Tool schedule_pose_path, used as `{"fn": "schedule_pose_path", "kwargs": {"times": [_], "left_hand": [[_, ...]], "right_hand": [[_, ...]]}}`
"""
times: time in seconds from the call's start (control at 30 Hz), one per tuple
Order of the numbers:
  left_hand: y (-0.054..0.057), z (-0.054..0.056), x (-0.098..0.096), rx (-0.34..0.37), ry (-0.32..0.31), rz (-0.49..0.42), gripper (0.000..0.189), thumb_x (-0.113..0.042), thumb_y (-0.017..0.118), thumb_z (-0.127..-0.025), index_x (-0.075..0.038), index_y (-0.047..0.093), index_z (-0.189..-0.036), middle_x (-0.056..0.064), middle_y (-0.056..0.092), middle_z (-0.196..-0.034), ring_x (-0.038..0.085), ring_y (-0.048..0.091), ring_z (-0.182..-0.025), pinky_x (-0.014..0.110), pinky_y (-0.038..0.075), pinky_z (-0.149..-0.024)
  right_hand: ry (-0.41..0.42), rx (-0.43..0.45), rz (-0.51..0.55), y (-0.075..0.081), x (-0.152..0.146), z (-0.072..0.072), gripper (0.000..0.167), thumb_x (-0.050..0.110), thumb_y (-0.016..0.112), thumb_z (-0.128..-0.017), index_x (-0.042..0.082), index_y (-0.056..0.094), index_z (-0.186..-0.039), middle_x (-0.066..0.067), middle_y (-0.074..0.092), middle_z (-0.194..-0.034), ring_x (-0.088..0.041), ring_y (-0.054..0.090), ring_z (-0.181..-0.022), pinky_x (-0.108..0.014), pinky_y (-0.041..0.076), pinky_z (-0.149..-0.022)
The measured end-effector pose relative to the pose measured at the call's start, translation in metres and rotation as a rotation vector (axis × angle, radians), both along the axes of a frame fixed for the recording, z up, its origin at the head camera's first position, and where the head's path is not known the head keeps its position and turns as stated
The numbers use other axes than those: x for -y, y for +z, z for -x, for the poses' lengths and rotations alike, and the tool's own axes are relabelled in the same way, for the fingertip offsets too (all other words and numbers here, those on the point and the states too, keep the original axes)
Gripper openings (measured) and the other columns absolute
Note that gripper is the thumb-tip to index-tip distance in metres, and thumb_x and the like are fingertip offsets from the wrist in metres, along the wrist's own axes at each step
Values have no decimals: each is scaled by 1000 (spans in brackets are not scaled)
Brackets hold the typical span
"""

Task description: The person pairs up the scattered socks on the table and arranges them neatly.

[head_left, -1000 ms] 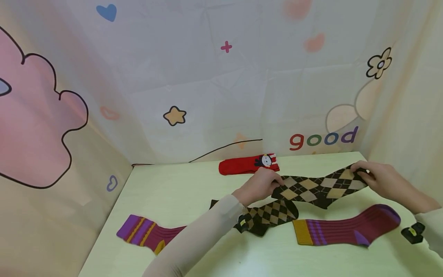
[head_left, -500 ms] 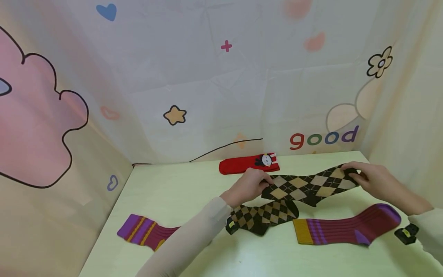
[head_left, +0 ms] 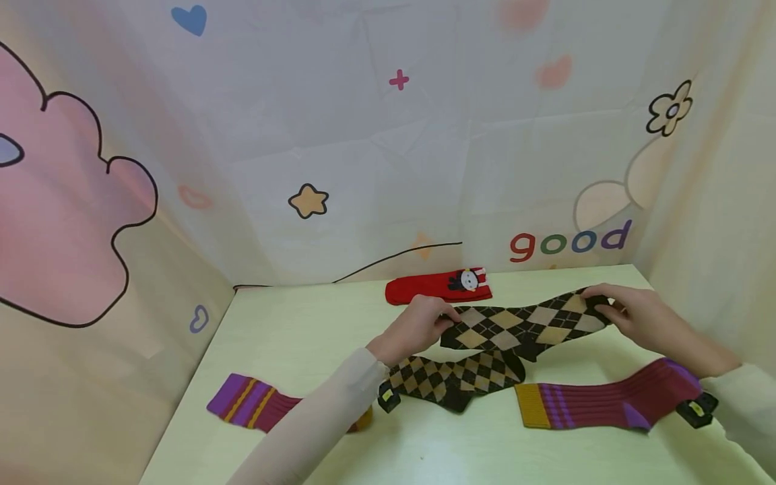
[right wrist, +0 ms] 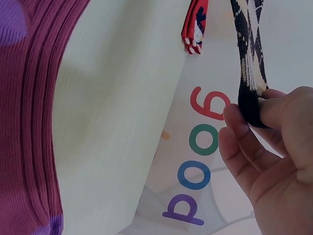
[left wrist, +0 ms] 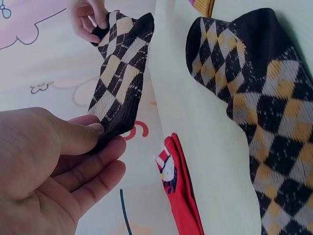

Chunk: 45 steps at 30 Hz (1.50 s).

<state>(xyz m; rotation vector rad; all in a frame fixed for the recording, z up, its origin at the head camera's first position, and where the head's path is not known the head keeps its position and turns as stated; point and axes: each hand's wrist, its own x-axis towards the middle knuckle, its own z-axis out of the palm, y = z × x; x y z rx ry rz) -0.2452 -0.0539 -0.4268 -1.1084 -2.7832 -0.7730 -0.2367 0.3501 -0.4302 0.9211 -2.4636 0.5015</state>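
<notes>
An argyle sock (head_left: 503, 329) in black, beige and grey is stretched between my two hands above the table. My left hand (head_left: 412, 328) pinches its cuff end, thumb on top, as the left wrist view shows at the sock's dark edge (left wrist: 122, 122). The black toe is pinched by my right hand (head_left: 636, 320), and the right wrist view shows this black tip (right wrist: 250, 108) between thumb and fingers. Below and in front lies a second argyle sock (head_left: 455, 378), flat on the table; my left wrist hides part of its left end.
A red sock (head_left: 418, 288) with a cartoon figure lies at the table's (head_left: 461, 451) back edge. One maroon sock (head_left: 594, 404) is at right; another maroon sock (head_left: 242, 404) at left is partly covered by my left sleeve. A printed curtain (head_left: 364, 135) stands behind.
Both hands have moved left together with the stretched argyle sock, uncovering more of the argyle sock on the table. The socks lying on the table have not moved.
</notes>
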Motion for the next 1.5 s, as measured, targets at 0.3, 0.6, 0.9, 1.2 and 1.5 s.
{"fn": "schedule_pose_path", "kwargs": {"times": [0.3,0.6,0.9,1.2,1.5], "left_hand": [[-1,-3,18,30,36,-31,18,-2,70,-97,-9,81,-109,1,77,-108,12,70,-100,16,53,-84],[1,-7,35,19,65,-29,21,1,66,-97,-9,81,-108,4,77,-104,10,46,-60,18,41,-58],[-2,-11,50,35,114,-25,23,1,63,-97,-9,81,-107,6,76,-102,6,34,-50,19,34,-53],[-8,-16,65,-17,126,-43,19,0,64,-96,-9,79,-104,4,76,-101,9,49,-63,20,45,-60],[-10,-22,77,4,155,-77,18,0,63,-96,-8,78,-103,5,75,-104,10,50,-64,22,48,-62]], "right_hand": [[26,12,8,-3,16,2,46,-16,80,-76,7,72,-115,-7,75,-94,-4,57,-67,-25,50,-54],[24,62,16,-1,34,2,44,-14,78,-80,7,71,-117,-6,75,-94,-3,51,-63,-23,48,-53],[33,98,19,-5,49,1,43,-14,78,-80,7,71,-117,-5,75,-96,-4,53,-65,-24,51,-55],[62,143,35,-6,66,-3,41,-13,76,-83,6,71,-119,-4,74,-97,-4,52,-66,-23,50,-56],[97,163,52,-11,77,-5,40,-14,75,-83,5,71,-119,-5,74,-99,-3,52,-67,-22,51,-56]]}}
